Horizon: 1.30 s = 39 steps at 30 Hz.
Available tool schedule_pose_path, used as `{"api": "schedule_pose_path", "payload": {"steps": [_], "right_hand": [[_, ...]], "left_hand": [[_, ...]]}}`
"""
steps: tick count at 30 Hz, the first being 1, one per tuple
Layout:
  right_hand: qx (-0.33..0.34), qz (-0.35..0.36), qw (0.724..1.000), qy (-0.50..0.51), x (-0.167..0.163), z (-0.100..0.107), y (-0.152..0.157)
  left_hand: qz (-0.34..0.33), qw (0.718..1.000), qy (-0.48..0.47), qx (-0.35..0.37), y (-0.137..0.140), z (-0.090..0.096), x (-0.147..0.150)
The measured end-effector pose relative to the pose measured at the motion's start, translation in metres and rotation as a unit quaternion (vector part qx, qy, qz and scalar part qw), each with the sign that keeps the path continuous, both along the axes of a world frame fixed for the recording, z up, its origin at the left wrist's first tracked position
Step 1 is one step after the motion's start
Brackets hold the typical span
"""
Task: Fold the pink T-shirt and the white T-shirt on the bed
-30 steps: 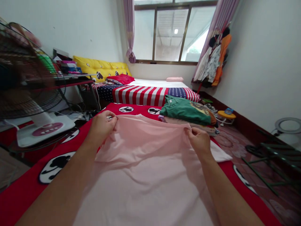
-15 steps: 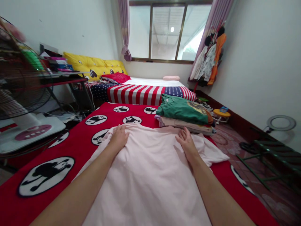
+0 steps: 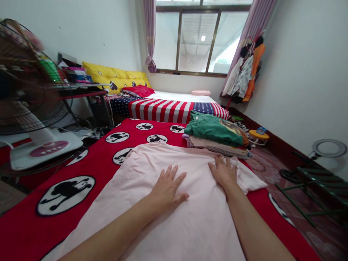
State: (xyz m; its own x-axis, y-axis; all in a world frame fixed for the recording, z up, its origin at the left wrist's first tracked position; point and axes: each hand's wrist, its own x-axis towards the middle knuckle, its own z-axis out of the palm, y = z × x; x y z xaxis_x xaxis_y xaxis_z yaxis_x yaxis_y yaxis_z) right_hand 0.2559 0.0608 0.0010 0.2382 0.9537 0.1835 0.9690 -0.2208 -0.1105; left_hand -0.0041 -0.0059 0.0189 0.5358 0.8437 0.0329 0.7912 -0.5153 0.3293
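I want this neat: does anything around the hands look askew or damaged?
No damage shows. The pale pink T-shirt looks slightly askew: beside the right hand, its sleeve is bunched, unlike the smoother middle.

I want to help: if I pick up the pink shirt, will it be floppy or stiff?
Probably floppy: the pink shirt lies in soft wrinkles. It seems unlikely to roll, since it's spread mostly flat on the red cover.
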Motion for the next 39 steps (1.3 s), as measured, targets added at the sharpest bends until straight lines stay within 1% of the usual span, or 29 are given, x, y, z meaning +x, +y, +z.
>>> {"api": "schedule_pose_path", "payload": {"steps": [3, 5, 6, 7, 9, 11, 12, 13, 14, 15, 17, 19, 20, 21, 22, 23, 25, 27, 28, 29, 30, 31, 32, 34, 36, 38, 39], "right_hand": [[0.006, -0.018, 1.000, -0.010, -0.002, 0.005, -0.002], [0.023, -0.018, 0.999, -0.015, -0.016, 0.013, -0.006], [0.029, -0.002, 0.999, -0.014, -0.027, 0.018, -0.010], [0.030, 0.027, 0.999, -0.007, -0.040, 0.023, -0.013], [0.013, 0.117, 0.993, 0.030, -0.068, 0.029, -0.021], [-0.023, 0.216, 0.972, 0.086, -0.089, 0.029, -0.028], [-0.043, 0.256, 0.960, 0.105, -0.093, 0.027, -0.029], [-0.059, 0.280, 0.952, 0.111, -0.093, 0.023, -0.029], [-0.069, 0.282, 0.951, 0.102, -0.088, 0.019, -0.028], [-0.073, 0.257, 0.960, 0.085, -0.079, 0.014, -0.025], [-0.062, 0.154, 0.985, 0.042, -0.057, 0.006, -0.016], [-0.039, 0.056, 0.998, 0.013, -0.038, 0.000, -0.008], [-0.029, 0.028, 0.999, 0.004, -0.032, -0.001, -0.006], [-0.018, 0.013, 1.000, -0.005, -0.030, -0.001, -0.004], [-0.008, 0.006, 1.000, -0.011, -0.031, -0.001, -0.004], [0.003, 0.006, 1.000, -0.016, -0.033, 0.000, -0.005], [0.032, 0.038, 0.999, -0.017, -0.042, 0.002, -0.009], [0.038, 0.133, 0.990, -0.006, -0.050, 0.004, -0.013], [0.025, 0.188, 0.982, 0.003, -0.052, 0.005, -0.013], [0.005, 0.224, 0.974, 0.011, -0.053, 0.005, -0.013], [-0.017, 0.232, 0.972, 0.018, -0.052, 0.004, -0.012], [-0.033, 0.211, 0.977, 0.021, -0.051, 0.004, -0.011], [-0.039, 0.171, 0.984, 0.021, -0.048, 0.003, -0.009], [-0.033, 0.096, 0.995, 0.015, -0.044, 0.001, -0.005], [-0.027, 0.080, 0.996, 0.008, -0.041, 0.000, -0.004], [-0.024, 0.087, 0.996, 0.004, -0.040, 0.000, -0.004], [-0.022, 0.089, 0.996, 0.004, -0.040, 0.000, -0.004]], "left_hand": [[0.002, 1.000, 0.000, 0.027, -0.006, -0.011, -0.003], [-0.006, 0.999, -0.006, 0.042, -0.006, -0.014, -0.003], [-0.015, 0.999, -0.010, 0.048, -0.007, -0.013, -0.002], [-0.030, 0.998, -0.016, 0.052, -0.008, -0.013, 0.000], [-0.077, 0.995, -0.033, 0.055, -0.009, -0.010, 0.004], [-0.150, 0.986, -0.064, 0.047, -0.009, -0.005, 0.006], [-0.186, 0.978, -0.083, 0.037, -0.009, -0.003, 0.006], [-0.215, 0.971, -0.102, 0.021, -0.009, -0.001, 0.005], [-0.234, 0.965, -0.121, 0.000, -0.008, 0.000, 0.002], [-0.242, 0.960, -0.140, -0.026, -0.007, 0.002, 0.000], [-0.235, 0.950, -0.187, -0.089, -0.003, 0.004, -0.008], [-0.204, 0.937, -0.241, -0.152, 0.003, 0.007, -0.015], [-0.177, 0.934, -0.261, -0.170, 0.007, 0.009, -0.018], [-0.144, 0.936, -0.274, -0.169, 0.013, 0.012, -0.021], [-0.110, 0.942, -0.280, -0.146, 0.021, 0.014, -0.022], [-0.080, 0.952, -0.274, -0.105, 0.029, 0.017, -0.023], [-0.029, 0.973, -0.231, 0.002, 0.049, 0.019, -0.021], [0.021, 0.986, -0.147, 0.074, 0.069, 0.015, -0.016], [0.046, 0.990, -0.099, 0.089, 0.077, 0.010, -0.013], [0.064, 0.992, -0.056, 0.094, 0.083, 0.004, -0.010], [0.076, 0.993, -0.024, 0.093, 0.088, -0.002, -0.008], [0.080, 0.993, -0.001, 0.090, 0.091, -0.007, -0.006], [0.078, 0.993, 0.012, 0.087, 0.093, -0.012, -0.005], [0.067, 0.994, 0.023, 0.079, 0.093, -0.015, -0.007], [0.030, 0.998, 0.010, 0.047, 0.092, -0.009, -0.016], [-0.024, 0.999, -0.038, -0.013, 0.092, 0.004, -0.034], [-0.036, 0.996, -0.073, -0.041, 0.092, 0.011, -0.046]]}}
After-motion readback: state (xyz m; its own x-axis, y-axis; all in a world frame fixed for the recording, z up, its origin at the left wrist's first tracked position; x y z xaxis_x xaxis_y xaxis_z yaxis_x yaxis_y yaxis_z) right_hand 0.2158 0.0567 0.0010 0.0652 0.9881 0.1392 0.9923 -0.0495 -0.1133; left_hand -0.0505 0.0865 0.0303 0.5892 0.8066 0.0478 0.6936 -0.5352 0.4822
